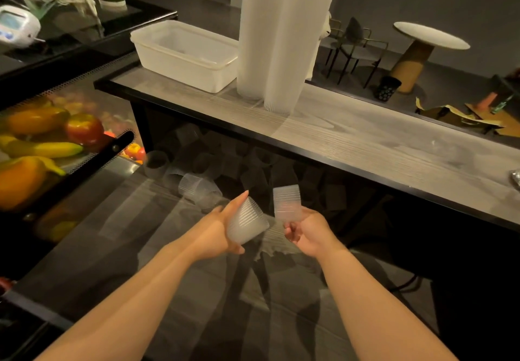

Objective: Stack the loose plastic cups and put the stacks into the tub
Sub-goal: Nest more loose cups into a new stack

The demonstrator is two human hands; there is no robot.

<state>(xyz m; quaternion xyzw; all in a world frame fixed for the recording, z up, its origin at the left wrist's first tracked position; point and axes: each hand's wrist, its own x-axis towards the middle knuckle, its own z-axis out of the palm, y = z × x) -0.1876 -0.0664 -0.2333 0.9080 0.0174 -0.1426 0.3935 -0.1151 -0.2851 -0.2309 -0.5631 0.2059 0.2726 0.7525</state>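
The white tub (pixel 184 54) at upper centre looks empty, with two tall cup stacks (pixel 277 37) standing just beside it on the counter (pixel 365 141). Many loose cups (pixel 199 187) lie at mid-frame below the counter, so much seems left. At lower centre, the left hand (pixel 222 227) wraps one tilted cup (pixel 247 221); the right hand (pixel 304 232) pinches another cup (pixel 287 201) upright, the two close together.
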